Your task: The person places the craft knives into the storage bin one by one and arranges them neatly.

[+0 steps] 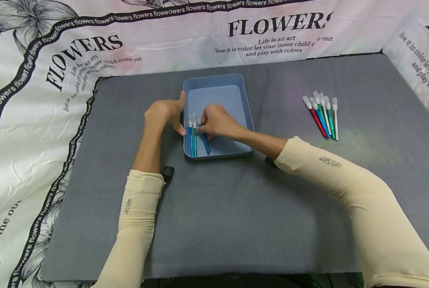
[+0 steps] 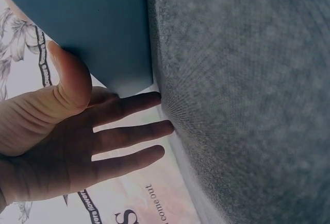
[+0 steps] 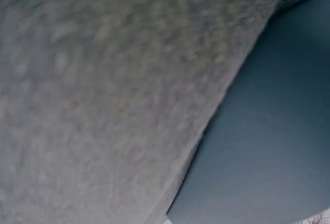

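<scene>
Blue pen (image 1: 206, 144) sits inside the tray (image 1: 221, 96), pinched in the grip of the right hand (image 1: 218, 121), its long axis slanting off the two pens (image 1: 194, 143) just left, while the left hand (image 1: 166, 113), fingers extended, touches the tray's left side.

tray (image 1: 223, 95) blu | pens (image 1: 321, 120) red/blu/grn | tbl (image 1: 236, 220) gry | drape (image 1: 178, 44) wht, blk floral

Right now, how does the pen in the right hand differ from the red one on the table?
The held pen is blue, the other pen red. The right hand pinches the held pen at the tray; the other pen lies untouched on the table. Both are slim.
</scene>
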The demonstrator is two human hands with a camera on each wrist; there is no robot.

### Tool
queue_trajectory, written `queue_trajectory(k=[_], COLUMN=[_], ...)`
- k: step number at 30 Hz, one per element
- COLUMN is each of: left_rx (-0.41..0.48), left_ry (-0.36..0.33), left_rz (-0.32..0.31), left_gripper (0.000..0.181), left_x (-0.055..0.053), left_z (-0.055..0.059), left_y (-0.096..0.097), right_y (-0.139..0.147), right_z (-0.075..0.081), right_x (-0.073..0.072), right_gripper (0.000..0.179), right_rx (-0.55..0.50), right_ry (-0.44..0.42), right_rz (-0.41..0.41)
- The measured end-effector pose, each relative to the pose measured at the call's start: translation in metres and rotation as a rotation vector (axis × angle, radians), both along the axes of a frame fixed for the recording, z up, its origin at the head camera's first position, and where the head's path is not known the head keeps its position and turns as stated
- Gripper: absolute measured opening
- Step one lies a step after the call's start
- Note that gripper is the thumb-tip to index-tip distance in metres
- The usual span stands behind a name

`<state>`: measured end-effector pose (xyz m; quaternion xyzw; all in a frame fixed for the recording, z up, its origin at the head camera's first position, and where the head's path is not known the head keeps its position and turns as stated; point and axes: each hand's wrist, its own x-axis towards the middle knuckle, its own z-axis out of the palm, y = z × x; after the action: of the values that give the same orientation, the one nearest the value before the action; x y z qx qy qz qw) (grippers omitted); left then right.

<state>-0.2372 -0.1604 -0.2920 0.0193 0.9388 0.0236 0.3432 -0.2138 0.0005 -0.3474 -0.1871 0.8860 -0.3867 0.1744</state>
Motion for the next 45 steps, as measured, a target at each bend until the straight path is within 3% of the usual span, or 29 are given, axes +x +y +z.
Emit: queue_trajectory(k=[6,14,21,25,29,34,45], left_rx=[-0.002,0.005,0.005,0.002,-0.003,-0.013,-0.021], left_ry=[0.012,0.017,0.025,0.027,0.030,0.022,0.021], left_rz=[-0.008,0.013,-0.001,-0.002,-0.006,0.002,-0.015], left_gripper=[0.126,0.126,0.126,0.126,0.126,0.128,0.128], left_x=[0.002,0.004,0.006,0.008,0.007,0.006,0.005], left_z=[-0.002,-0.002,-0.003,-0.003,-0.004,-0.005,-0.004], left_y=[0.001,0.001,0.002,0.002,0.002,0.005,0.006], right_y=[-0.003,-0.003,0.006,0.011,0.021,0.044,0.110], right_z=[-0.004,-0.003,-0.004,-0.001,0.006,0.022,0.059], right_x=[0.003,0.006,0.009,0.010,0.012,0.014,0.023], right_gripper=[0.019,0.026,0.021,0.022,0.029,0.035,0.024], right_rx=[-0.047,-0.027,-0.058,-0.011,0.044,0.038,0.011], right_ry=[-0.053,-0.104,-0.128,-0.117,-0.106,-0.098,-0.001], right_rz=[0.009,-0.026,0.005,0.038,0.060,0.059,0.001])
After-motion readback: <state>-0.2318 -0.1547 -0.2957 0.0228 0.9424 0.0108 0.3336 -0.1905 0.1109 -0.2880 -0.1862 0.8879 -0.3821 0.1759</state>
